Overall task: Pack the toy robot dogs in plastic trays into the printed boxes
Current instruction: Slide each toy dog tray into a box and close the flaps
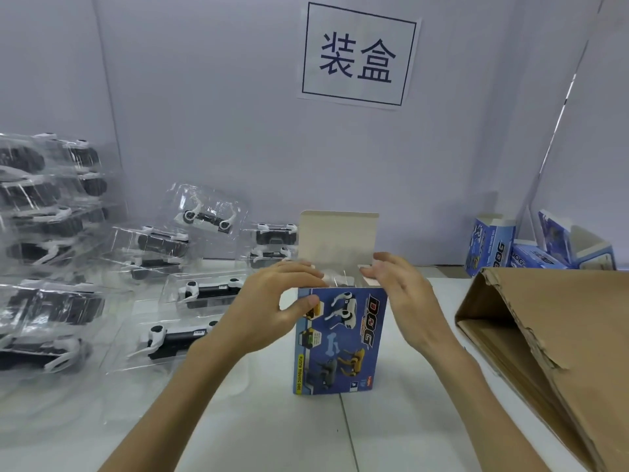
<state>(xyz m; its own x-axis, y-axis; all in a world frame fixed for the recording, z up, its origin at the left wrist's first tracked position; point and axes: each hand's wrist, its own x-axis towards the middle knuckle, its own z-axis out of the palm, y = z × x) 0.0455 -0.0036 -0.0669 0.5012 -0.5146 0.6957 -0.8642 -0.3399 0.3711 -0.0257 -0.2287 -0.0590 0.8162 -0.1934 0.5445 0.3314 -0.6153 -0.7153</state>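
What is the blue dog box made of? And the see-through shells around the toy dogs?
The blue dog box looks like thin cardboard: it has shiny print outside and is plain dull beige inside its raised flap. The see-through shells look like thin clear plastic, since they glint in the light and show the toy dogs through them.

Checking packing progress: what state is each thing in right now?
printed box, upright, top lid raised, not yet closed.
left hand, grips the box's top left corner, thumb on the front.
right hand, straight fingers touching the right side flap.
trays of toy dogs, unboxed, piled at left.
spare boxes, upright, tops open, far right.
brown carton, lying on its side, open.
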